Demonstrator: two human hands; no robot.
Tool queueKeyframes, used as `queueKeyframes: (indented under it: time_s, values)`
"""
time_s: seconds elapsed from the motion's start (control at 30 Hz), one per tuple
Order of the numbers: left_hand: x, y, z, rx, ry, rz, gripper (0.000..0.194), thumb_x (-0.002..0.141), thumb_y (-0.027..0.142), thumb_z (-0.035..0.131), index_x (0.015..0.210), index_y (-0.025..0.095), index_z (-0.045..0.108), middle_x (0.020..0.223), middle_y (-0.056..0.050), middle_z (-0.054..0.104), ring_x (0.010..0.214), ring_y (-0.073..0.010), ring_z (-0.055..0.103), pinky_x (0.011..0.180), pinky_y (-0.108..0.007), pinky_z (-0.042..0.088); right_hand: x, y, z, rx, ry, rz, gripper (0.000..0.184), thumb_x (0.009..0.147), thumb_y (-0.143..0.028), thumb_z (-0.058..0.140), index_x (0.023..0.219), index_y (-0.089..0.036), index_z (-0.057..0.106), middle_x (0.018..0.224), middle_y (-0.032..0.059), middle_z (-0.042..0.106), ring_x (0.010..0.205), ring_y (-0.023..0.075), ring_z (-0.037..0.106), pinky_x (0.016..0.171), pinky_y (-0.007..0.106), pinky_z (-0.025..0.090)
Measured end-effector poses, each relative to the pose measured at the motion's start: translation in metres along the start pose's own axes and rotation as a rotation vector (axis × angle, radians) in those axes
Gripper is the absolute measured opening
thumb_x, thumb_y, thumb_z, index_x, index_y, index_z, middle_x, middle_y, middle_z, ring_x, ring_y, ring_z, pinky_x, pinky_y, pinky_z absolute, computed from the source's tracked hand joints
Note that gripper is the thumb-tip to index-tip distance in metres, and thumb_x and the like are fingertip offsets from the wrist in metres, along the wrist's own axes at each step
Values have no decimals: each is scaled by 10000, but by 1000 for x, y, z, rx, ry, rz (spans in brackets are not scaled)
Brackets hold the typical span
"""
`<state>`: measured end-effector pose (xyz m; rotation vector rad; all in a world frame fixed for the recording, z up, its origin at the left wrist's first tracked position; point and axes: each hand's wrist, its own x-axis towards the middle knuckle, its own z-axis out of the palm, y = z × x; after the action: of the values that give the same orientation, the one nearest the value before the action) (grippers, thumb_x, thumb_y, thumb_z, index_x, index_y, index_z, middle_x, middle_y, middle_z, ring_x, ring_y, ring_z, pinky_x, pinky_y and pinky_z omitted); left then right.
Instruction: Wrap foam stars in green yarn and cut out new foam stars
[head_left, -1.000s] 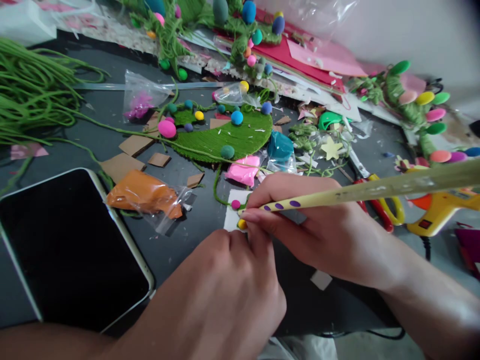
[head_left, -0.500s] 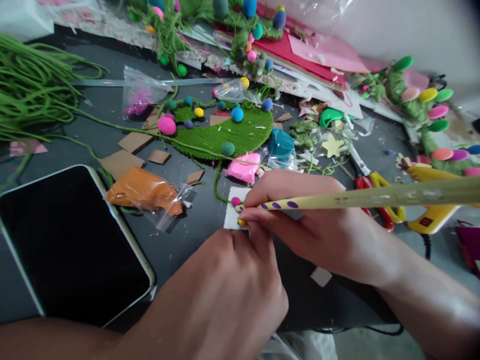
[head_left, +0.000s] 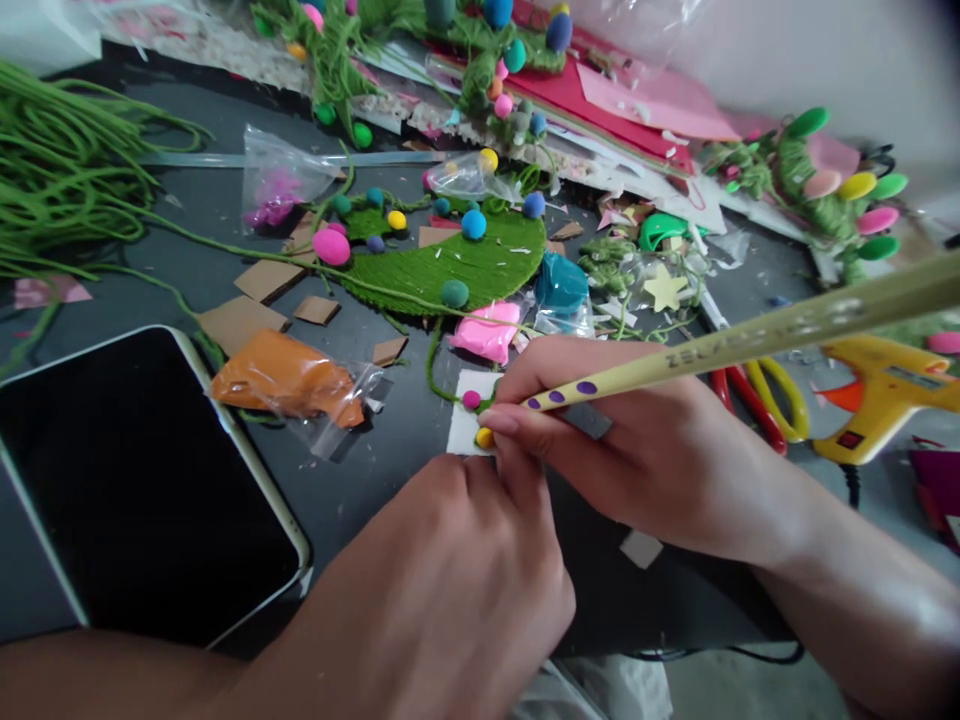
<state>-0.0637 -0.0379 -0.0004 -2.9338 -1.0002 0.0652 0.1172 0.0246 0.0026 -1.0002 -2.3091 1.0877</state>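
Note:
In my right hand (head_left: 630, 460) is a long pale yellow stick (head_left: 660, 370) with purple ovals and faint lettering, pinched between thumb and fingers. Its lower tip is hidden by the fingers. My left hand (head_left: 465, 580) is curled, with its fingertips at the lower edge of a small white card (head_left: 461, 430) and out of sight. A magenta ball (head_left: 471, 400) and a yellow ball (head_left: 485, 438) sit on the card, close to both hands. Green yarn (head_left: 435, 370) runs down to the magenta ball from a yarn-covered leaf shape (head_left: 450, 265).
A phone (head_left: 142, 490) lies at left beside orange clay in a bag (head_left: 289, 380). Green yarn (head_left: 67, 170) is heaped behind. A pink clay packet (head_left: 487, 332) lies past the card. Red-and-yellow-handled scissors (head_left: 776, 400) and a yellow glue gun (head_left: 877, 400) are at right.
The stick's upper end has tilted upward, and its lower end has drawn back from the balls, showing more of the yellow one. My left hand has hardly moved.

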Motion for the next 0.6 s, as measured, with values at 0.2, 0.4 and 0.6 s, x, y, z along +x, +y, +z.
queueKeyframes:
  time_s: [0.2, 0.4, 0.6]
  values:
    - [-1, 2, 1, 21, 18, 20, 163, 914, 201, 695, 796, 147, 794, 682, -58, 696, 557, -150, 598, 511, -270, 396, 1, 0, 2, -13, 15, -21, 181, 1086, -300, 625, 950, -193, 678, 874, 26, 699, 800, 148, 631, 719, 279, 515]
    - [0, 2, 3, 64, 27, 25, 175, 905, 220, 698, 766, 161, 786, 670, -51, 656, 543, -159, 578, 493, -285, 363, -4, -3, -6, -58, 106, -21, 108, 1063, -254, 680, 992, -173, 672, 855, -17, 681, 750, 87, 621, 721, 218, 517]
    - [0, 4, 1, 81, 10, 24, 178, 947, 282, 708, 855, 171, 811, 677, -44, 651, 585, -166, 593, 522, -290, 370, 3, -4, -5, -59, 11, -13, 184, 1097, -272, 597, 995, -134, 664, 889, 17, 663, 775, 113, 621, 725, 258, 512]
